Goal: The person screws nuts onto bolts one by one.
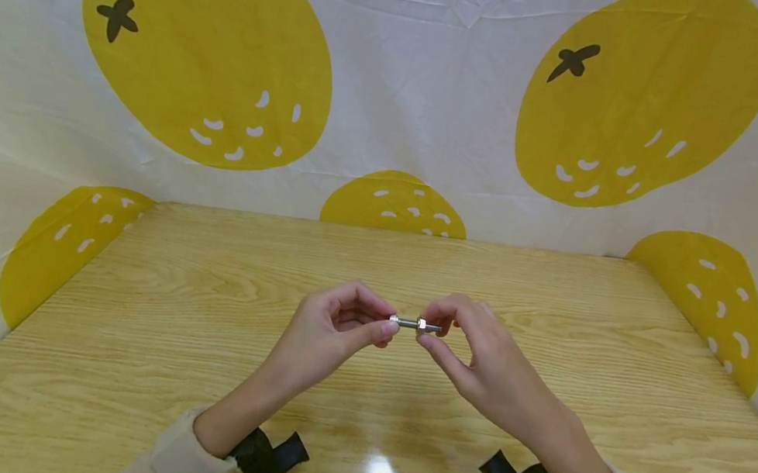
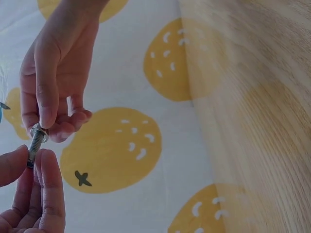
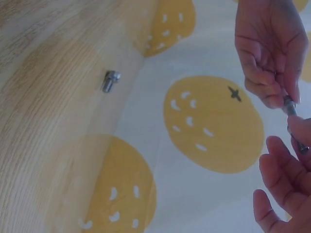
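Note:
A metal bolt (image 1: 407, 323) lies roughly level between the two hands, above the table. My left hand (image 1: 322, 331) pinches its head end between thumb and fingers. A hex nut (image 1: 421, 326) sits around the threaded shank, which pokes out past it to the right. Thumb and fingers of my right hand (image 1: 485, 354) pinch the nut. In the left wrist view, thread shows on the bolt (image 2: 35, 145) between the hands. Fingertips partly cover the bolt (image 3: 289, 106) in the right wrist view.
A wooden table (image 1: 191, 402) spreads beneath the hands, with patterned white cloth (image 1: 422, 101) at its back and sides. Another short metal bolt-like piece (image 3: 111, 81) rests on the wood in the right wrist view. Black straps (image 1: 270, 454) hang at both wrists.

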A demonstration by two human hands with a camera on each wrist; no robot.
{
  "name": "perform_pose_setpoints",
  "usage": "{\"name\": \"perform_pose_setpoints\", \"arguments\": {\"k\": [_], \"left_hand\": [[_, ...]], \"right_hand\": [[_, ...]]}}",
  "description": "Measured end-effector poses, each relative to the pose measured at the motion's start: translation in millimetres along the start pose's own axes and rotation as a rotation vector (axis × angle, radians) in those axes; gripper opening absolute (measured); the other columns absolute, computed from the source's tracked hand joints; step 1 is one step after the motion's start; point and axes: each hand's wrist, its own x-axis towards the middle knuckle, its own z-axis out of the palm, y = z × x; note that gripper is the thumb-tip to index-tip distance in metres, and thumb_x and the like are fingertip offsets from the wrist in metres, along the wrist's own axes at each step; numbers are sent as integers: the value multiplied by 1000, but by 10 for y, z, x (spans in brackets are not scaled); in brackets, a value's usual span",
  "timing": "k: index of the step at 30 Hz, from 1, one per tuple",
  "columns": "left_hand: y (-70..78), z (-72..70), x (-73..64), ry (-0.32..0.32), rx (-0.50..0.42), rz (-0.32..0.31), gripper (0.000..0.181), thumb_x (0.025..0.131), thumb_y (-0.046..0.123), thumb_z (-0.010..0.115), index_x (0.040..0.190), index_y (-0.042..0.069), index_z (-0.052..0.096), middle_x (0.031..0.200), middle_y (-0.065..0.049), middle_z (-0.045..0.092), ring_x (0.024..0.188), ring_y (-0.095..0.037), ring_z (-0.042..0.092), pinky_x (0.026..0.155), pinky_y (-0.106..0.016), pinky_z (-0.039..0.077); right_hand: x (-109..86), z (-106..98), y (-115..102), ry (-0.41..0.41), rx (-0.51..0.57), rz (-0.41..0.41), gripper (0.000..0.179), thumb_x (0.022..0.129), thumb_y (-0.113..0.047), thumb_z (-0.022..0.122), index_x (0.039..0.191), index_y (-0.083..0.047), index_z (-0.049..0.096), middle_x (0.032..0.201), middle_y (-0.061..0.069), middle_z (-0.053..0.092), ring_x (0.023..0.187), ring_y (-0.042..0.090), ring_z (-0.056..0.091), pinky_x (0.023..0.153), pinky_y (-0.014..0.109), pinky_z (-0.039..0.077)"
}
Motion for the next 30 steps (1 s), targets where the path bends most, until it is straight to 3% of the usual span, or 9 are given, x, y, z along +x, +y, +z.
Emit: {"name": "perform_pose_setpoints", "arguments": {"k": [5, 13, 19, 23, 25, 27, 30], "left_hand": [[4, 1, 1, -3, -9, 4, 14, 84, 7, 68, 97, 3, 63, 93, -12, 66, 83, -32, 66, 73, -29, 56], [1, 10, 0, -12, -10, 8, 15, 84, 7, 68, 97, 2, 63, 93, -13, 66, 78, -20, 67, 73, -30, 56], [-2, 32, -9, -32, 9, 21, 16, 83, 8, 69, 96, 1, 63, 93, -13, 66, 77, -20, 66, 72, -28, 56], [-6, 32, -7, -24, 21, 12, 15, 84, 8, 69, 96, 2, 63, 92, -13, 66, 77, -21, 66, 72, -28, 56], [-13, 26, -5, -18, 29, 13, 15, 84, 9, 68, 96, 1, 63, 92, -13, 66, 78, -24, 67, 71, -28, 56], [-18, 20, -2, -11, 30, 10, 15, 84, 9, 68, 96, 2, 63, 92, -13, 66, 79, -28, 66, 72, -28, 56], [-22, 14, 1, -7, 27, 8, 15, 84, 9, 68, 96, 2, 63, 92, -13, 66, 80, -30, 66, 72, -28, 56]], "right_hand": [[-8, 2, -1, -5, 9, 10, 24, 84, -5, 67, 103, -12, 53, 90, -10, 54, 84, 5, 46, 71, 24, 42], [-26, 20, 2, -27, 30, 48, 3, 94, -14, 55, 96, -16, 57, 87, -13, 53, 82, 4, 43, 69, 23, 39], [-6, 35, 22, 3, 13, 16, 17, 97, -14, 48, 84, -18, 58, 80, -14, 54, 77, 2, 45, 73, 25, 37], [-14, 20, 3, -13, 6, 89, 8, 95, -21, 54, 94, -17, 61, 85, -13, 55, 83, 3, 47, 74, 26, 39], [-19, 12, -9, -23, 7, 117, 15, 91, -23, 61, 104, -16, 59, 91, -12, 55, 87, 5, 47, 75, 27, 41], [-21, 10, -17, -19, 2, 116, 28, 86, -22, 68, 110, -15, 56, 95, -10, 54, 89, 6, 47, 74, 27, 43], [-9, 12, -18, 3, -6, 56, 32, 81, -13, 72, 107, -13, 54, 95, -9, 55, 88, 6, 47, 74, 26, 43]]}}
